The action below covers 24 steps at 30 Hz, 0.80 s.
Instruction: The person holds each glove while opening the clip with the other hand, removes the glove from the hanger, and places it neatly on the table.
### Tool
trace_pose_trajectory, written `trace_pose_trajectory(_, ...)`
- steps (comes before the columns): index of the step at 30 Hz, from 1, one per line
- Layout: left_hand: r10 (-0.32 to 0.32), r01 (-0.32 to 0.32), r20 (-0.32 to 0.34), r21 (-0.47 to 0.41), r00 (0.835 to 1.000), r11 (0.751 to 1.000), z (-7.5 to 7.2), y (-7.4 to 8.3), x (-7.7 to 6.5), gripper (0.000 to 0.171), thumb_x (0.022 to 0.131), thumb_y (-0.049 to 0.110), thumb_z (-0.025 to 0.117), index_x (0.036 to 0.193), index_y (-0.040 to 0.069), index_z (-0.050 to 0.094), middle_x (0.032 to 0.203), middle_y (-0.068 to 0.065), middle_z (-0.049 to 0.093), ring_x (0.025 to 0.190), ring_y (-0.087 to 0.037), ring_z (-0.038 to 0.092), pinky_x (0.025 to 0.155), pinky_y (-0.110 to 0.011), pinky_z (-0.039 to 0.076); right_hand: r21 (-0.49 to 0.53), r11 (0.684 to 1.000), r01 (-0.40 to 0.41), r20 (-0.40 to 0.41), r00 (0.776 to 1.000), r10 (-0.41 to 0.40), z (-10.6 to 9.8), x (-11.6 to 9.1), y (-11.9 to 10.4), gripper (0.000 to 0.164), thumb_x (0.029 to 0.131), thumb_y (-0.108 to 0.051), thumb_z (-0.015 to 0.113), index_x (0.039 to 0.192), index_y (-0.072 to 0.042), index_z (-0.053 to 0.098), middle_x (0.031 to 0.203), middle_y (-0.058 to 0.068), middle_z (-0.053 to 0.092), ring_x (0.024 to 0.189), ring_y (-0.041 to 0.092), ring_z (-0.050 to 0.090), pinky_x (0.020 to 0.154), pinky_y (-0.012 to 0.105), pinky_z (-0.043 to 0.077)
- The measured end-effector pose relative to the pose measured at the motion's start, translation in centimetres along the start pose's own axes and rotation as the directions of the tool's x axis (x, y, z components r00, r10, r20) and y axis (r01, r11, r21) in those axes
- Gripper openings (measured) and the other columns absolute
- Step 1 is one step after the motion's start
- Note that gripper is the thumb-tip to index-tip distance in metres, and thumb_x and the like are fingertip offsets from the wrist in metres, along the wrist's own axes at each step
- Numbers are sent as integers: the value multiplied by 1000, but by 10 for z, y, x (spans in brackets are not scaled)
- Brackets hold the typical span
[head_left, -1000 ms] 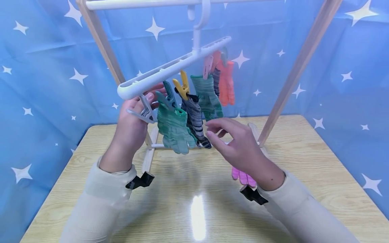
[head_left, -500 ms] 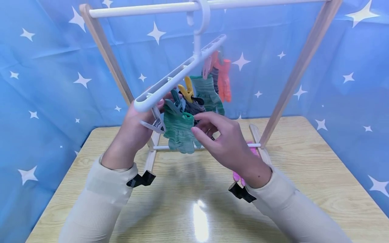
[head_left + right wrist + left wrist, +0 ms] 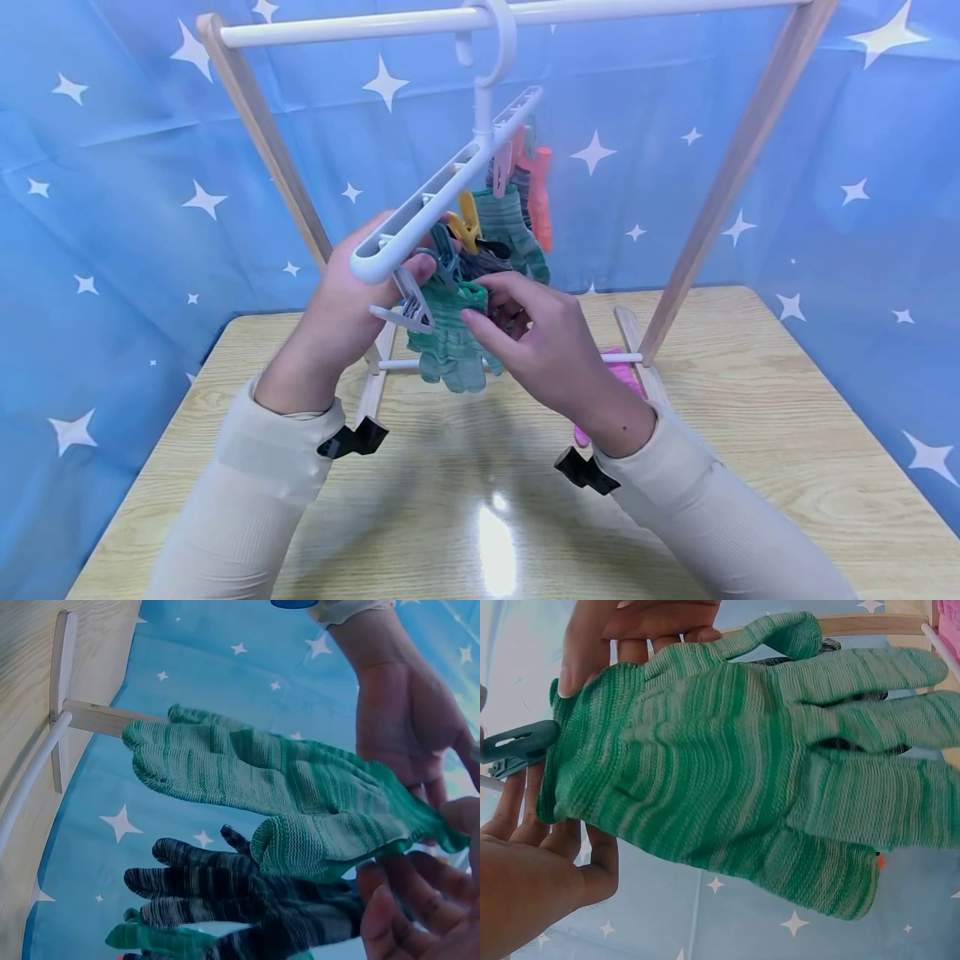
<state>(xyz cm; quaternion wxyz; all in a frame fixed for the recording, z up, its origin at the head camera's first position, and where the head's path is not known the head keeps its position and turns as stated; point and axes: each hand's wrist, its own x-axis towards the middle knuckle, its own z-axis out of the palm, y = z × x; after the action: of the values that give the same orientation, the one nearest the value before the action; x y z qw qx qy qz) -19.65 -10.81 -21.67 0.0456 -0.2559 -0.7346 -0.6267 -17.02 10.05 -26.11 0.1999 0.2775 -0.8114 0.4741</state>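
Observation:
A green striped knit glove (image 3: 448, 333) hangs fingers down under the white hanger (image 3: 429, 208), a teal clothespin (image 3: 447, 257) at its cuff. My left hand (image 3: 348, 304) pinches that clothespin between thumb and fingers; the fingers lie partly behind the cuff. On the cuff's other side, my right hand (image 3: 543, 342) pinches the edge, its thumb in front in the left wrist view. Just behind hangs a black-and-grey glove (image 3: 300, 904) under a yellow clothespin (image 3: 468, 221). A grey clothespin (image 3: 408, 310) dangles at the near end of the hanger, holding nothing.
Farther along the hanger hang another green glove (image 3: 512, 225) under a pink clothespin (image 3: 502, 171) and an orange glove (image 3: 540, 204). A wooden frame with a white top bar (image 3: 360, 27) carries the hanger. A pink glove (image 3: 624, 371) lies on the table (image 3: 787, 433).
The near end of the hanger has swung right and toward me. My right hand has moved left from beside the dark glove to the green glove's cuff. My left hand has shifted right.

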Motion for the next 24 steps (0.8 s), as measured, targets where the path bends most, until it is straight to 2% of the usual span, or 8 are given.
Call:
trace_pose_trajectory(2,3,-4,0,32,1000,999,0,1,0,36,96,25,66,131,15,63,107,-5,58,95,-25,52,83,-36,43,-4,1000,5,-9,1000,-5,1,1,0,27,93,-19,71,118,-8,69,87,-1,68,70,6,62,65,26,56)
trace_pose_trajectory(7,16,-16,1,51,1000,999,1,1,0,35,97,29,66,129,16,64,104,-6,58,91,-25,48,79,-37,39,8,1000,-5,2,1000,5,4,3,-1,25,95,-20,70,117,-8,69,88,0,69,76,7,66,72,28,58)
trace_pose_trajectory(12,52,-52,24,3,998,999,3,-1,1,38,97,33,66,128,12,63,111,-10,64,95,-27,53,81,-38,42,51,998,-45,37,998,43,7,5,1,23,97,-19,66,117,-7,68,82,1,65,71,11,63,65,30,56)
trace_pose_trajectory(17,63,-62,28,-32,998,998,6,-1,2,36,98,26,64,127,5,60,115,-12,68,106,-28,59,87,-38,45,114,992,-43,43,998,39,11,5,3,15,99,-18,63,109,-8,69,73,2,54,63,15,53,57,32,48)
trace_pose_trajectory(24,70,-71,-9,-160,997,985,8,-1,2,40,96,22,68,133,10,60,110,-10,70,115,-29,60,104,-41,47,175,985,-8,23,1000,4,13,5,4,11,101,-16,61,98,-7,68,67,2,47,57,15,44,52,27,38)
